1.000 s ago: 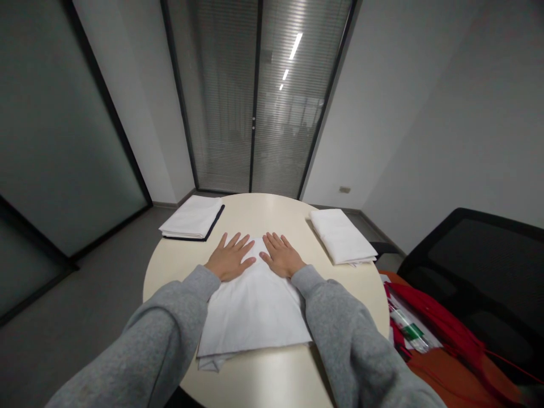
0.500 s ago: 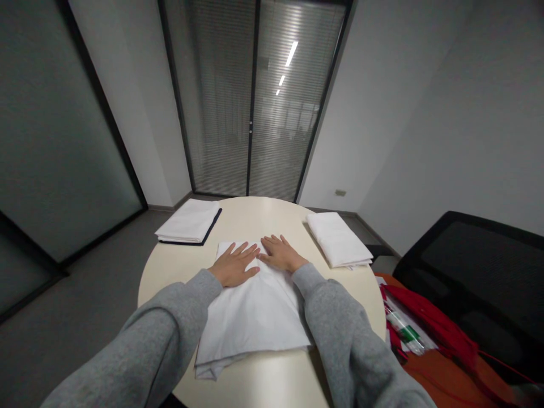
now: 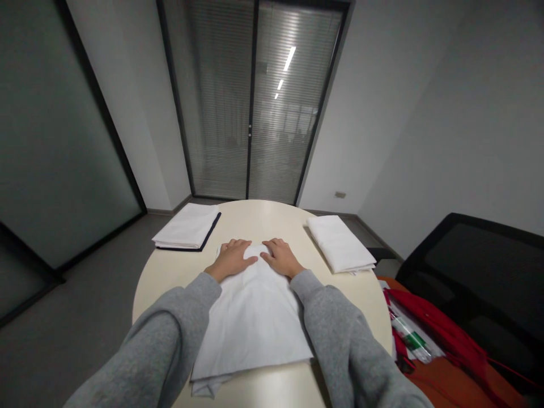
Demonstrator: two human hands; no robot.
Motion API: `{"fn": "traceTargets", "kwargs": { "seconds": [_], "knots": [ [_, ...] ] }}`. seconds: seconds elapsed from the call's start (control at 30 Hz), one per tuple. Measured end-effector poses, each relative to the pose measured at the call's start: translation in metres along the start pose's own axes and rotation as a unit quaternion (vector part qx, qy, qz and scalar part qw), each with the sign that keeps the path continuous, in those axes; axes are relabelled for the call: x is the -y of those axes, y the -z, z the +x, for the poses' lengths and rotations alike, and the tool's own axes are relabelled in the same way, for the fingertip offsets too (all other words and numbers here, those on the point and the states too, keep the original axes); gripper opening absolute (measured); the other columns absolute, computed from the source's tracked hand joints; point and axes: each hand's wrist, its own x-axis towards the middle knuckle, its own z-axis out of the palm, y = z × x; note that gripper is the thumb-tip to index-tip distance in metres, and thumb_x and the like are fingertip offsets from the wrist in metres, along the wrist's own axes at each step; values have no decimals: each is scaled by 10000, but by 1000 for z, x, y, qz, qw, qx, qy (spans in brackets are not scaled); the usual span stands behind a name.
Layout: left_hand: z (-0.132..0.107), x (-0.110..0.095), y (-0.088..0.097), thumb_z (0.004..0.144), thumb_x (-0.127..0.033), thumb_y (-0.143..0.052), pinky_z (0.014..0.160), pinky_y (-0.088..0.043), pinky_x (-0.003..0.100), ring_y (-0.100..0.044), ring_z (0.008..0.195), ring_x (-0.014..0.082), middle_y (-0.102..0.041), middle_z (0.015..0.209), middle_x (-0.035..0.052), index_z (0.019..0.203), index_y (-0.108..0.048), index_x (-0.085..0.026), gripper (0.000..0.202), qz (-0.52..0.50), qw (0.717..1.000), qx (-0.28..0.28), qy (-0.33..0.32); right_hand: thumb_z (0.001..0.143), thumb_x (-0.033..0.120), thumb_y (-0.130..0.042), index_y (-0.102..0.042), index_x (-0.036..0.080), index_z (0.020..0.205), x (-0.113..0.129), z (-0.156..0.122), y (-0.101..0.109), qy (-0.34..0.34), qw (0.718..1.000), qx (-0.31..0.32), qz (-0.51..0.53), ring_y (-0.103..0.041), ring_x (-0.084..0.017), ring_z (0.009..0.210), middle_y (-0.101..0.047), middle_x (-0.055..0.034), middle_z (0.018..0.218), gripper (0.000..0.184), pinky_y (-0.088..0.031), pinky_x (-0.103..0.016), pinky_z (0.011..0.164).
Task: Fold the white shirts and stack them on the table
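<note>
- Basically, one white cloth (image 3: 257,328) lies spread on the round desk (image 3: 259,218), straight in front of the person; use it as the landmark.
- Left hand (image 3: 230,259): on the cloth's far left corner, palm down, knuckles bent, fingers close together, thumb out toward the cloth's middle.
- Right hand (image 3: 283,258): at the cloth's far right corner, near mirror of the left, fingers bent, thumb pointing in.
- Hands apart, strip of cloth showing between the thumbs. Can't tell if fingers pinch the fabric or only press; tips hidden.
- Both forearms reach forward along the cloth's two sides, gray sleeves (image 3: 182,311) down to the wrists; right sleeve seems to overlap the cloth's right side.
- Doing it well, my judgement: same pressure both sides, far corners level, all layers caught together, sleeves off the fabric so nothing drags.
- Watch the near left corner: an under layer pokes out past the top one, edges don't match. Faint creases too; light even tension should help.
- Soft, thin-looking stuff, probably shifts easily on a smooth top.
- Left beyond the cloth: folded white pile (image 3: 187,225), dark edge beneath. Right beyond it: another folded white bundle (image 3: 340,243).
- Far right of cloth: chair (image 3: 476,266), red bag (image 3: 437,314).
</note>
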Motion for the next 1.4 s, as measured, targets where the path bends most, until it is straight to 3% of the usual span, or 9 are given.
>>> {"fn": "traceTargets", "kwargs": {
  "seconds": [0.17,0.27,0.43,0.57,0.63,0.7,0.77,1.0,1.4],
  "knots": [
    [15,3,11,857,-645,-613,999,-418,505,-563,1258,342,-659,1328,118,1250,-630,-248,558,24,997,80,3,961,373,-655,-640,213,1292,5,0,8,42,998,-54,0,-515,-255,1112,-628,-88,1146,368,-360,-396,969],
    [21,1,17,840,-602,-665,923,-450,441,-622,1189,319,-697,1268,106,1151,-637,-243,476,29,996,89,12,962,315,-647,-666,215,1191,10,0,14,71,995,-74,-19,-518,-254,1068,-635,-81,1088,250,-352,-405,951],
    [18,-12,24,876,-498,-687,872,-418,423,-693,990,309,-758,988,103,1042,-649,-220,326,103,994,-20,-22,924,270,-660,-666,223,1131,9,2,20,78,990,-118,-4,-523,-275,1074,-635,-93,1079,212,-362,-439,979],
    [14,-20,31,909,-400,-680,921,-378,444,-673,975,291,-746,940,93,978,-642,-214,202,119,984,-119,-66,762,328,-794,-576,217,1311,-11,6,17,-35,954,-213,210,-568,-268,1090,-622,-96,1198,601,-449,-415,969],
    [12,-22,35,923,-350,-664,946,-364,457,-657,996,286,-742,948,89,975,-632,-213,150,113,978,-155,-84,676,356,-838,-554,206,1356,-22,5,13,-102,913,-166,358,-618,-251,999,-664,-76,1151,752,-500,-397,902],
    [10,-24,39,925,-286,-644,976,-352,468,-642,1011,282,-740,955,87,978,-625,-215,90,105,973,-178,-99,655,379,-838,-635,176,1273,-29,3,10,-120,875,-69,463,-652,-244,925,-717,-58,1046,681,-527,-393,863],
    [7,-26,43,913,-218,-620,1013,-335,477,-629,1032,281,-738,967,87,976,-621,-220,63,97,971,-187,-110,669,386,-822,-719,153,1136,-33,0,7,-103,857,-15,505,-671,-252,932,-749,-58,998,532,-531,-405,893],
    [5,-30,50,880,-163,-539,1100,-284,464,-632,1023,266,-725,978,76,1064,-616,-250,218,46,984,-143,-93,657,324,-823,-788,166,990,-31,0,2,-94,865,-55,490,-678,-254,953,-780,-42,989,370,-484,-437,1004],
    [5,-30,51,834,-133,-503,1159,-246,463,-647,971,252,-730,928,67,1068,-675,-258,316,49,985,-149,-76,652,374,-846,-781,158,1049,-27,-4,4,-98,835,-30,541,-696,-245,944,-781,-54,1019,457,-518,-413,969]
  ]
}}
